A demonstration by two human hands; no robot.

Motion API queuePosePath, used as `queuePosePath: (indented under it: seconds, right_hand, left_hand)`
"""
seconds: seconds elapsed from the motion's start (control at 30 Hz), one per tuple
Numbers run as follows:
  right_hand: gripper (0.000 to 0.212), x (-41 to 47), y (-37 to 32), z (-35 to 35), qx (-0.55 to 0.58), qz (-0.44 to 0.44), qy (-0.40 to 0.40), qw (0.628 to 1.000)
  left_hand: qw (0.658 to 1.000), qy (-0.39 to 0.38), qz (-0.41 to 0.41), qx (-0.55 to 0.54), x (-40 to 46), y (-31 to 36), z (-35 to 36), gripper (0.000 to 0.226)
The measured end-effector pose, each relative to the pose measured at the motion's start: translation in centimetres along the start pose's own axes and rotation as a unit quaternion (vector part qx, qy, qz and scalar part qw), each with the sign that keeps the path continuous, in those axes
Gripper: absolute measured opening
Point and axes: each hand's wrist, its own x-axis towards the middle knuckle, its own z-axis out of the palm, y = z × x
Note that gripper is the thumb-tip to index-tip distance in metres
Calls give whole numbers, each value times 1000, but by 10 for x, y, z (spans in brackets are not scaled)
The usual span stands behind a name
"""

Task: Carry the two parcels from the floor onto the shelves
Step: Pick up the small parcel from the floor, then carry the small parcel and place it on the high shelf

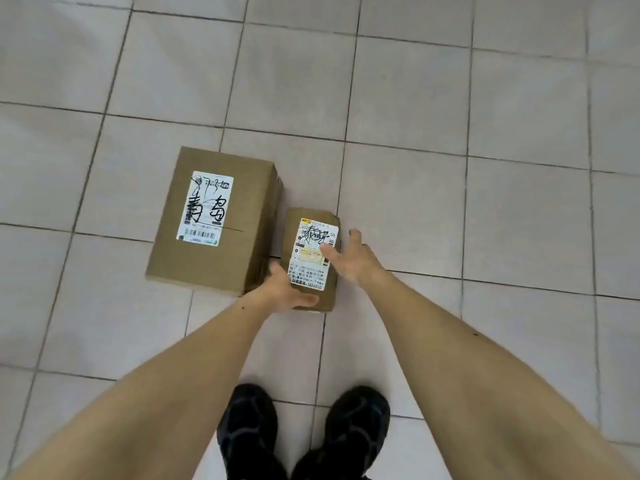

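Note:
Two brown cardboard parcels lie side by side on the tiled floor. The large parcel [221,220] is on the left and carries a white label with black scribbles. The small parcel [313,251] lies to its right, with a white and yellow label. My left hand [284,289] touches the small parcel's near left corner, thumb on the top face. My right hand [349,258] hovers over the small parcel's right edge with its fingers spread, and holds nothing. Whether the left hand has a firm grip is unclear.
Pale square floor tiles [415,98] with dark grout fill the view all around. My two black shoes [304,434] stand just behind the parcels. No shelves are in view.

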Motion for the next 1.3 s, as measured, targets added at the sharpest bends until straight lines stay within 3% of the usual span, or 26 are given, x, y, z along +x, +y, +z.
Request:
queuePosePath:
  seconds: [0.2,0.5,0.7,0.87,1.3]
  right_hand:
    - [54,33,10,21,100,10,-40,994]
    - [52,-15,-12,-19,126,-5,-48,991]
    - [51,-107,-76,-103,135,-14,-21,990]
    - [49,-205,-149,-202,135,-53,33,989]
    - [47,-429,-335,-443,113,-208,165,957]
  left_hand:
    - [999,-35,15,-15,26,-6,8,120]
    - [998,-36,41,10,-29,20,-24,103]
    - [994,-23,95,54,-143,82,-84,88]
    - [982,10,168,82,-260,156,-146,97]
    - [909,147,367,130,-533,329,-298,101]
